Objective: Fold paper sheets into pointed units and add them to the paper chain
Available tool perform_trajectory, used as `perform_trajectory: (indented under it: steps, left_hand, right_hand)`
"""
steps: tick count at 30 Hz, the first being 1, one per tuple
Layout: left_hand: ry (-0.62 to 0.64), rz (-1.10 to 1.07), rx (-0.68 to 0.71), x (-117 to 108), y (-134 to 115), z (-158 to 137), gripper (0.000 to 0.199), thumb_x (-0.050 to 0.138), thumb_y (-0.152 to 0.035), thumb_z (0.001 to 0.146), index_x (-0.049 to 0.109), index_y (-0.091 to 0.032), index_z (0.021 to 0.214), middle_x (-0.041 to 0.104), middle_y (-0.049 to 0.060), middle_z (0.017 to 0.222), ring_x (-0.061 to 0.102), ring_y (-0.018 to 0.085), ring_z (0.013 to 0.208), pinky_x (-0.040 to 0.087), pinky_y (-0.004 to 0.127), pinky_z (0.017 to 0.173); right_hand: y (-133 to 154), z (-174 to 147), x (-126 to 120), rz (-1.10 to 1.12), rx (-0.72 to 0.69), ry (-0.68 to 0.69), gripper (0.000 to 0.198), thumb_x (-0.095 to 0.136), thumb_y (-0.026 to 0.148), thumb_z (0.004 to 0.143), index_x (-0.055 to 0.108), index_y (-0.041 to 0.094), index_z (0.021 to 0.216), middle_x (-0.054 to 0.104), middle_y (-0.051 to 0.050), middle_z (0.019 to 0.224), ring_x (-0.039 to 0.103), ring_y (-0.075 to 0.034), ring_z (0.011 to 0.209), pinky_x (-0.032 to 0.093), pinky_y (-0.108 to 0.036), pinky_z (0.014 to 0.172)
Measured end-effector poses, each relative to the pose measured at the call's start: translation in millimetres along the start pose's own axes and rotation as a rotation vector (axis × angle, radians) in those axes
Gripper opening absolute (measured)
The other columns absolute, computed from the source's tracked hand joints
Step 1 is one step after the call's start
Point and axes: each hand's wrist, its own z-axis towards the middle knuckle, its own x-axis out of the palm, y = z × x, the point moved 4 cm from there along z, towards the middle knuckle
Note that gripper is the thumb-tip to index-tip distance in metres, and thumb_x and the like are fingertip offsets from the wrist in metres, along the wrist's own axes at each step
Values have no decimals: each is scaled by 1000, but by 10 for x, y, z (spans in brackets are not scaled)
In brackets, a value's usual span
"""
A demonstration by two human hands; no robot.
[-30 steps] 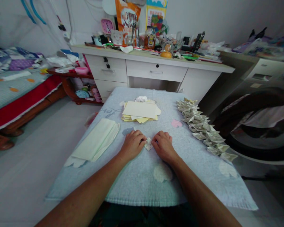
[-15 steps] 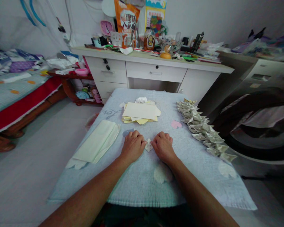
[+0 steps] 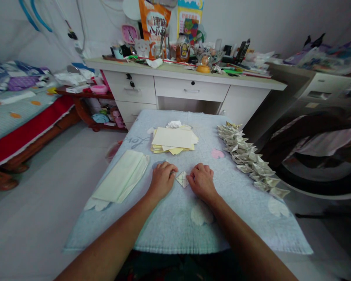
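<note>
White folded paper [image 3: 181, 180] is lying well in from the near edge of the table [image 3: 160, 230]. Risk: its folds could be springing loose or skewing — cause, one-sided contact. Left hand [image 3: 163, 177] is resting just beside it, narrowly curled, apparently empty; right hand [image 3: 202, 179] is touching its right corner — pinching or merely resting, cannot tell.

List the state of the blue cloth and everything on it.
Small paper: folded, diamond-shaped.
Left hand: curled, beside small paper.
Right hand: curled, at small paper's corner.
Pale green paper: folded.
Paper stack: piled unevenly.
White wad: crumpled.
Folded paper shapes: bunched together.
Blue cloth: spread out.
</note>
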Motion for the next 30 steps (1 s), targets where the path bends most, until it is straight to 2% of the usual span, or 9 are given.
perform_trajectory:
  steps: [5,11,18,23,30]
  left_hand:
    - [14,-174,58,-53,-19,16,26,44,-13,86,68,-22,91,62,3,94,53,19,97,39,35,90]
    - [85,-38,195,73,-63,-6,24,56,-23,87,71,-30,104,60,3,97,50,20,94,40,36,86]
    - [96,17,165,92,-69,0,23,59,-25,86,72,-32,103,58,3,92,49,19,90,41,36,83]
    - [111,5,153,97,-57,3,25,61,-23,84,72,-32,104,57,3,92,49,20,90,42,37,84]
    - [104,17,156,95,-48,-1,24,60,-23,84,72,-33,103,56,3,92,49,20,89,42,36,81]
  right_hand:
    - [1,-1,-8,-14,4,10,23,53,39,89,62,19,83,53,-9,101,43,-25,98,31,-36,82]
    - [6,-4,-7,-13,-3,4,23,53,39,89,62,19,82,53,-8,99,43,-24,97,30,-36,82]
    - [3,3,-18,-4,32,22,19,55,38,87,61,20,89,53,-7,101,43,-24,98,31,-36,83]
    - [31,1,-22,18,78,67,23,57,43,85,61,21,89,53,-7,103,43,-25,99,31,-37,84]
    - [-1,-20,9,50,130,61,13,52,24,86,62,22,93,53,-7,108,42,-24,100,30,-36,85]
